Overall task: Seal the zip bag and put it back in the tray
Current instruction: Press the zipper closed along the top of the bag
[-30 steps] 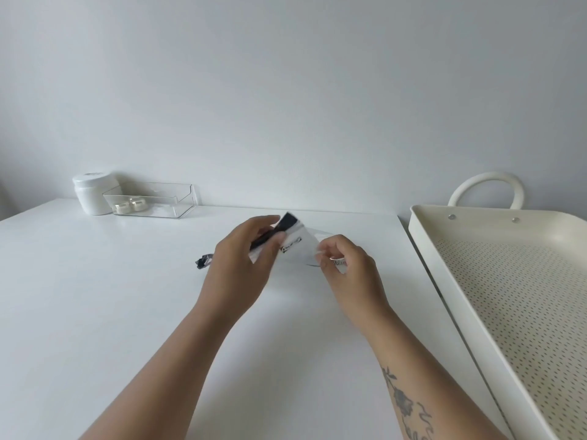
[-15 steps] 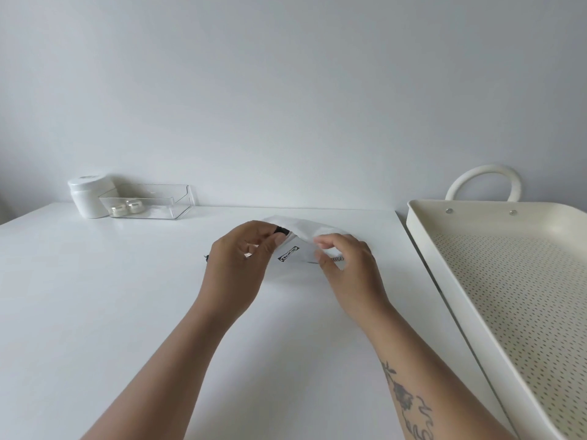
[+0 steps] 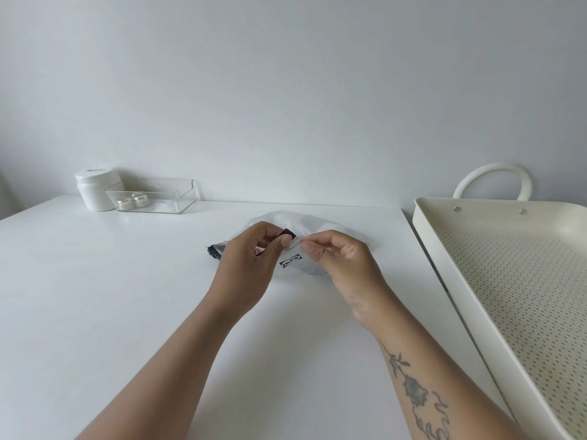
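Note:
A clear zip bag with a small black printed label and a dark item inside lies on the white table, mid-far. My left hand pinches the bag's near edge at the left, thumb and forefinger closed by a black tab. My right hand pinches the same edge just to the right, almost touching the left. Both hands hide much of the bag. The cream perforated tray with a loop handle stands to the right, nothing visible in it.
A white jar and a clear plastic box holding two small jars stand at the back left against the wall. A narrow gap separates the table's right edge from the tray.
The bag has been laid flatter, its top puffed up and away from me. Both hands moved closer together along the near edge, and the right hand's fingers curled into a pinch.

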Tool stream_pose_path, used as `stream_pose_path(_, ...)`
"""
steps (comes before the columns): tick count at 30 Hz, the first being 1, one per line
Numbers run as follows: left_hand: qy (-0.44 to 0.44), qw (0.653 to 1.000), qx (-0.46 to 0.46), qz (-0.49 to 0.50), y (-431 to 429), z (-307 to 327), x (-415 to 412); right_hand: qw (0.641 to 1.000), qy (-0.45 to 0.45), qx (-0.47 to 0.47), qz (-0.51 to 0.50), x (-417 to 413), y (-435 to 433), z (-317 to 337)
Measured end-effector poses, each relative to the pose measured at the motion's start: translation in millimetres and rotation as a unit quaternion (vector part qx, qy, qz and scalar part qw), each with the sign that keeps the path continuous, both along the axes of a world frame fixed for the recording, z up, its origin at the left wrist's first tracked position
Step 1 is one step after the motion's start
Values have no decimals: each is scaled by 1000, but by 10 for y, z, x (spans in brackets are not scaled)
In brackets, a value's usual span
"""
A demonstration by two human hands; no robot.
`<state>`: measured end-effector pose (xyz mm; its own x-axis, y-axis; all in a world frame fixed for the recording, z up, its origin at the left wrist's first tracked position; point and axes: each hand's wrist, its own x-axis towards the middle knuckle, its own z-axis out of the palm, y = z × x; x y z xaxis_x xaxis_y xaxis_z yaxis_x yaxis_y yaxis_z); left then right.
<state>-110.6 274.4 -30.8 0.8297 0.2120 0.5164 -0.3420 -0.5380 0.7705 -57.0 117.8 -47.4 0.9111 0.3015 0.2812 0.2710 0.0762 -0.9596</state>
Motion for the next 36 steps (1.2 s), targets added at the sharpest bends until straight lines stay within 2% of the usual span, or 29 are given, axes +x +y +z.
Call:
stream_pose_path(9,79,995,31,-44,122,-28,19,999,15,-38,12,10,-9,-51)
stream_pose_path(26,121,985,114,-51,197,-107,68,994,-12,-113,8,-10,-49,-51)
stream_pose_path(29,141,982,116,-54,210,-120,63,993,-12,-119,13,-16,-51,-52)
stream_pose_path(36,128,984,100,-73,205,-91,40,992,-14,-124,15,-10,-80,-50)
